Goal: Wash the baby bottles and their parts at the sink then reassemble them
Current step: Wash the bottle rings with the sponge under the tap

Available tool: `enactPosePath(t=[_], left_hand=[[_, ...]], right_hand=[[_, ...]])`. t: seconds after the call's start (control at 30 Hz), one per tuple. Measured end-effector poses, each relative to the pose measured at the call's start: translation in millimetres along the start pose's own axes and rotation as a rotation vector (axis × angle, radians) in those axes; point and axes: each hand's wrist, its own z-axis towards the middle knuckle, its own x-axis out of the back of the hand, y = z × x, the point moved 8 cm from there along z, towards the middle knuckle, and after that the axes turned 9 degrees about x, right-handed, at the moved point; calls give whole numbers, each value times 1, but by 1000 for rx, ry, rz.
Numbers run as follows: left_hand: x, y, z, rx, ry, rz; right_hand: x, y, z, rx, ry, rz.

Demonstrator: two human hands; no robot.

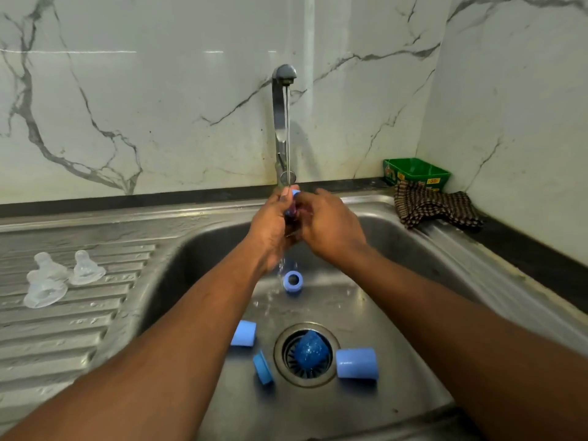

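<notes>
On the ribbed draining board at the sink's left edge, three clear silicone teats (60,275) stand together, soft and floppy by the look of them. At the middle of the back edge a tap (284,74) runs a thin stream onto both hands. The left hand (270,224) and right hand (327,224) meet under the water, fingers curled around a small blue bottle part (295,194); only its top shows between the fingertips. It is probably light, stiff plastic, slippery when wet, best pinched by its rim. Below, in the steel basin (397,313), lie a blue ring (292,280), two blue caps (243,333) and a blue collar (262,368) around the drain (307,354). A checked cloth (436,206) and green tub (416,173) sit at the back right corner.
</notes>
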Motion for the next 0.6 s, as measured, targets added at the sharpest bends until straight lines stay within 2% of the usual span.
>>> enactPosePath(t=[0.1,0.17,0.27,0.37,0.43,0.47,0.53,0.6], left_hand=[[-6,-1,0,19,-3,7],[-4,-2,1,23,11,44],[10,-2,2,-4,29,151],[26,0,2,-19,88,191],[34,3,2,-10,120,170],[33,5,2,-6,111,163],[31,10,0,-43,117,259],[27,16,-7,-149,186,505]], right_hand=[[8,1,-1,7,104,-36],[6,12,1,-85,124,244],[-7,22,-2,-295,37,722],[-2,31,-3,-389,192,893],[6,33,0,-335,319,745],[9,32,-1,-262,327,612],[7,28,-4,-126,258,398],[5,28,-7,-52,193,310]])
